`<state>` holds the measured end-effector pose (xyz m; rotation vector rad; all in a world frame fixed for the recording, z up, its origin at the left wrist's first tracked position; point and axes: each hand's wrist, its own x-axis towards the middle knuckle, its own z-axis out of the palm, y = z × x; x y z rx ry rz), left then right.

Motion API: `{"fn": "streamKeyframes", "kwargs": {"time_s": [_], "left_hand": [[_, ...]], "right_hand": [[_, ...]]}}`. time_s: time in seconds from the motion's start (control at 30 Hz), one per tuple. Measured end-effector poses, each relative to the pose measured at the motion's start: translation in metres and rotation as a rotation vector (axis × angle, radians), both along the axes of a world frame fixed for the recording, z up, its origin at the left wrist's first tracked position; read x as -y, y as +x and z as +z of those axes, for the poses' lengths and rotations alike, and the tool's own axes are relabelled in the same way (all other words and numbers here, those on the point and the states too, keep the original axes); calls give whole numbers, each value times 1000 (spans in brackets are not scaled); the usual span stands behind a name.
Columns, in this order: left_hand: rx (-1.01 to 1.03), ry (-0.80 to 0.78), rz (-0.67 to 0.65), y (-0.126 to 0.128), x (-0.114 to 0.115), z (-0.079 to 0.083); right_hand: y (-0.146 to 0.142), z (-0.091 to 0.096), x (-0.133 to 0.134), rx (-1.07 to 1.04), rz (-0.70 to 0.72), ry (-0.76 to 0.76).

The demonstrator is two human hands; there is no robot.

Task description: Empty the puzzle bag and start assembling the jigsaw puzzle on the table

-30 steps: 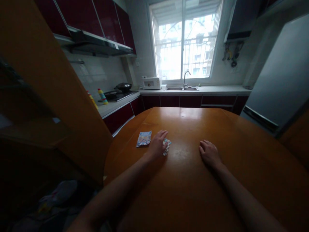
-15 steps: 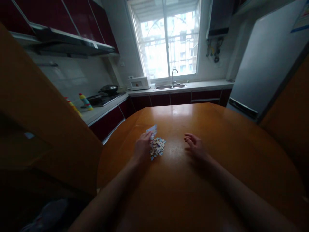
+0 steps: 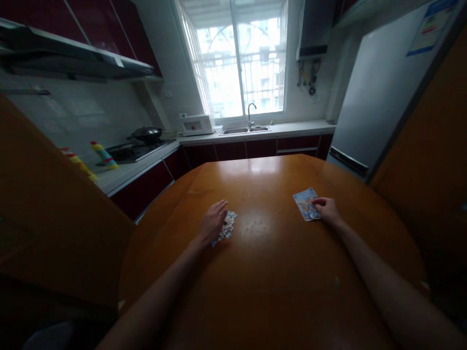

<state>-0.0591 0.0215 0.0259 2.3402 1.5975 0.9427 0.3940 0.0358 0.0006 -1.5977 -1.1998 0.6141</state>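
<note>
A small heap of jigsaw puzzle pieces (image 3: 229,224) lies on the wooden table, in pale and blue colours. My left hand (image 3: 212,222) is at the heap's left side and covers part of it. Its fingers are stretched out and grip nothing visible; whether they touch the pieces I cannot tell. To the right, my right hand (image 3: 328,211) pinches the right edge of a printed picture card (image 3: 305,204), mostly blue with some orange. The card appears flat at the tabletop, face up, apart from the heap.
The round-edged wooden table (image 3: 255,272) fills the foreground. Beyond it stand a counter with a sink (image 3: 235,131), a white microwave (image 3: 197,125) and a wok (image 3: 146,134) on the stove. Yellow bottles (image 3: 104,155) stand at the left, a fridge (image 3: 375,92) at the right.
The picture card has passed from my left hand to my right and is now farther right. My left hand has let go of it and stays by the puzzle pieces. The view has shifted slightly.
</note>
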Motion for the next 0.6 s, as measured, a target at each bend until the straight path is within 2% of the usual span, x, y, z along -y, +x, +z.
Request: {"fn": "streamKeyframes", "kwargs": {"time_s": [0.1,0.13,0.2,0.3,0.37,0.43,0.53,0.6], "left_hand": [[94,-149,131,-39,-18,-11],[120,-210,167,-44,-22,-14],[120,-267,154,-44,-28,-19],[70,-263,94,-35,-36,-24],[76,-282,100,-31,-43,-27],[68,-297,75,-28,-49,-28],[58,-311,29,-23,-49,-25],[56,-322,-1,-14,-43,-20]], "right_hand": [[65,-6,3,122,-131,23],[79,-9,5,158,-162,29],[98,-14,7,225,-205,35],[111,-19,5,311,-233,40],[116,-21,1,360,-264,40],[119,-21,0,400,-352,39],[118,-19,4,427,-489,15],[112,-18,9,432,-523,-15]]}}
